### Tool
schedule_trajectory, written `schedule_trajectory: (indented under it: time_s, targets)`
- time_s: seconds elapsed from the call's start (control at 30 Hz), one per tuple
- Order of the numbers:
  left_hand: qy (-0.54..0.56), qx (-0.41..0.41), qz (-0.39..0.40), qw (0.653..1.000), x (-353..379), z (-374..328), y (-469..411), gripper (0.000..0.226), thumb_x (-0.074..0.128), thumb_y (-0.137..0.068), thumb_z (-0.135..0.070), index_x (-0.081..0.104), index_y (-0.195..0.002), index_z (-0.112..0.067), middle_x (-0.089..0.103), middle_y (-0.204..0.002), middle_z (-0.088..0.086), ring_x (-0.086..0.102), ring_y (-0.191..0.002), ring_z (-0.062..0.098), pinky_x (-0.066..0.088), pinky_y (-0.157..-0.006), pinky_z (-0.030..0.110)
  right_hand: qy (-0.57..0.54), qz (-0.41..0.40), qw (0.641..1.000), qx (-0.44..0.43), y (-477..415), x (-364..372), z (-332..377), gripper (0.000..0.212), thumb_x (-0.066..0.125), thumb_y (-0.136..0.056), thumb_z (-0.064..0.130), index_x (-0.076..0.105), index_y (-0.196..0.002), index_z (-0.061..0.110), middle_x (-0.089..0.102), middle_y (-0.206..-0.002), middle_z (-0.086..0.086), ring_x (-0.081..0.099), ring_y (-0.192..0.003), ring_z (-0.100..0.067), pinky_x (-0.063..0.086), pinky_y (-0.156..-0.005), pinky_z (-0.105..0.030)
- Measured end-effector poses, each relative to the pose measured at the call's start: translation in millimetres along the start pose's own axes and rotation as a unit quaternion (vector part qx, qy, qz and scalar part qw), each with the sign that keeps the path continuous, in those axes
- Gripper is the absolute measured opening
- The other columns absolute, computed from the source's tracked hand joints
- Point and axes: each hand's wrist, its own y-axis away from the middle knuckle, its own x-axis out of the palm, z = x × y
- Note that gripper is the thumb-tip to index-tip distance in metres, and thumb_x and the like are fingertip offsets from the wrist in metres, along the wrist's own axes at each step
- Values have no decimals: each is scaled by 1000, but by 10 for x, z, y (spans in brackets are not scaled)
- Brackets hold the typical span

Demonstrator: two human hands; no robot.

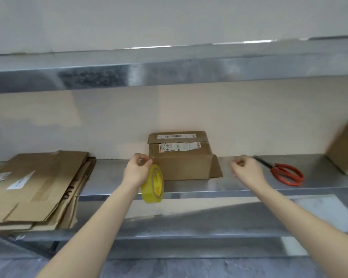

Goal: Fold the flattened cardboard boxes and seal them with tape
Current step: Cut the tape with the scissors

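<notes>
Fingers of your left hand [138, 170]: pinching yellow tape roll [153, 185] beside folded box [182, 160] | your right hand [244, 169]: curled, near scissors [273, 169]; cannot tell if holding anything

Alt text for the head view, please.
A left hand holds a yellow tape roll beside a folded box on a metal shelf; the right hand, fingers curled, hovers to the box's right. At left lie stacked flattened boxes, at right red scissors.

A steel desk [239, 183] runs along a pale wall [109, 121], under a steel shelf [169, 71]; grey floor [169, 269] lies near.
</notes>
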Motion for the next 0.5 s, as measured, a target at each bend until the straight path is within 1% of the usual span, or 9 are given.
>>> schedule_trajectory:
  time_s: [0.03,0.1,0.2,0.27,0.33,0.4,0.43,0.5]
  targets:
    - [1,6,-5,1000,59,-25,1,14,65,-90,-22,58,-80,-29,65,-96,7,64,-92,30,54,-86,46,20,-16,1000,6,-74,-111,-149,16,59,-88,21,66,-93,7,71,-87,-12,65,-87,-29,46,-75,-33]
    - [12,7,-9,1000,161,-90,13,12,64,-91,-22,59,-82,-28,65,-98,7,62,-89,28,52,-85,42,47,-24,998,19,-230,-269,-400,13,60,-87,22,66,-88,10,72,-90,-15,65,-92,-32,43,-74,-31]
    - [34,1,-2,999,281,-132,6,9,67,-90,-24,61,-84,-28,65,-100,8,62,-84,26,52,-82,40,61,-23,997,44,-399,-377,-644,13,62,-85,24,67,-86,12,72,-94,-16,65,-95,-34,47,-78,-34]
    - [45,-7,4,999,344,-133,-9,3,66,-91,-21,63,-91,-22,63,-96,5,63,-73,19,52,-75,34,85,-17,995,50,-475,-423,-739,11,62,-87,23,67,-84,13,72,-95,-18,64,-96,-37,45,-76,-33]
    - [52,-3,7,999,394,-139,-5,6,64,-92,-16,63,-98,-15,61,-90,2,62,-57,9,50,-60,24,125,-22,990,59,-572,-469,-857,15,60,-89,21,68,-95,10,70,-101,-22,62,-99,-39,45,-78,-34]
    - [31,11,4,999,446,-138,-10,7,63,-93,-14,62,-99,-13,60,-87,1,58,-43,-1,46,-47,15,174,-44,981,71,-677,-541,-1005,23,56,-90,18,64,-110,9,67,-111,-23,61,-106,-39,47,-86,-37]
    - [17,16,0,1000,455,-136,-15,6,62,-93,-14,61,-99,-12,60,-87,2,57,-41,-3,43,-44,12,209,-55,973,77,-726,-575,-1077,26,53,-91,17,63,-114,12,65,-115,-21,60,-108,-38,47,-89,-39]
    - [-4,19,3,1000,447,-164,-11,5,61,-94,-14,60,-99,-12,61,-88,4,56,-40,-2,44,-45,13,273,-60,955,96,-828,-623,-1217,28,48,-93,22,60,-116,15,63,-118,-18,58,-110,-36,45,-92,-40]
